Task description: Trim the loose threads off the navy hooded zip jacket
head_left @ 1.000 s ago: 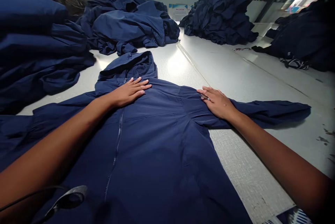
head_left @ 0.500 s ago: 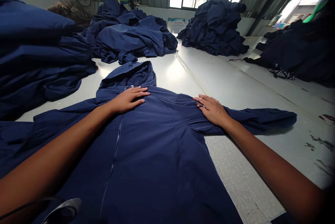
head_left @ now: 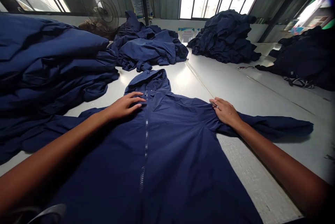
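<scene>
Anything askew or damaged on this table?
No spill or tear visible. The jacket puckers at the shoulder by the right hand, while its front lies flatter. Dark marks, possibly stains, break the pale table at the view's right edge.

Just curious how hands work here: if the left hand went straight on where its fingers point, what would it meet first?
Most likely the zipper of the navy jacket, just ahead of the left hand, though its height above the cloth is unclear.
</scene>
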Action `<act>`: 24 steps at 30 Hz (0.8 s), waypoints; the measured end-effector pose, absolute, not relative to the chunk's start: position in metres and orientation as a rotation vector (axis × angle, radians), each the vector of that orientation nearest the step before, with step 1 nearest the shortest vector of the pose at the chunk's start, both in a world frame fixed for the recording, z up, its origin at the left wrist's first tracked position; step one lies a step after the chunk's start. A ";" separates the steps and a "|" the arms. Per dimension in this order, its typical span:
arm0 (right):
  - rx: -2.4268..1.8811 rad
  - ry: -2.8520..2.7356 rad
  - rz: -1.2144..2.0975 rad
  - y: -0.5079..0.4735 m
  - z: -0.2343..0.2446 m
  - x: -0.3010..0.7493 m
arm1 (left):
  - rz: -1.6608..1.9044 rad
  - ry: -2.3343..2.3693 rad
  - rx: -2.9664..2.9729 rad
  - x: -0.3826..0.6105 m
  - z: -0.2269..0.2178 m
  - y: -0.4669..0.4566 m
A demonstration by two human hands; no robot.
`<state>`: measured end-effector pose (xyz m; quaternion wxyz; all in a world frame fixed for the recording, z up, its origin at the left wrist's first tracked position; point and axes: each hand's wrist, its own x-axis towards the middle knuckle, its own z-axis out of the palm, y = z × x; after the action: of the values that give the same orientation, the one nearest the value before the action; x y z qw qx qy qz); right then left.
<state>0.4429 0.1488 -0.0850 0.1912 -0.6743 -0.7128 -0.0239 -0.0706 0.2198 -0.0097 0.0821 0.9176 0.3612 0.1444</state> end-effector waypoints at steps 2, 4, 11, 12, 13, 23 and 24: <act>-1.893 -1.985 -0.076 0.157 -0.086 0.449 | 0.358 1.141 2.748 -0.096 -0.007 0.192; -1.887 -1.979 -0.082 0.164 -0.088 0.454 | 0.212 1.291 2.735 -0.113 -0.012 0.165; -1.819 -2.002 -0.097 0.185 -0.086 0.469 | 0.097 1.516 2.626 -0.113 -0.045 0.163; -1.813 -1.994 -0.101 0.189 -0.085 0.472 | 0.099 1.516 2.621 -0.109 -0.046 0.172; -1.809 -1.981 -0.106 0.193 -0.083 0.475 | 0.100 1.517 2.617 -0.105 -0.046 0.182; -1.885 -1.792 -0.252 0.247 -0.065 0.510 | 0.120 1.465 2.659 -0.059 -0.048 0.284; -1.896 -1.778 -0.283 0.253 -0.063 0.513 | 0.129 1.453 2.662 -0.054 -0.049 0.293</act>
<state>0.5132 0.2532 -0.0629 0.2602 -0.7001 -0.6566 -0.1043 -0.0542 0.2930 -0.0489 0.0528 0.8757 0.4781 0.0424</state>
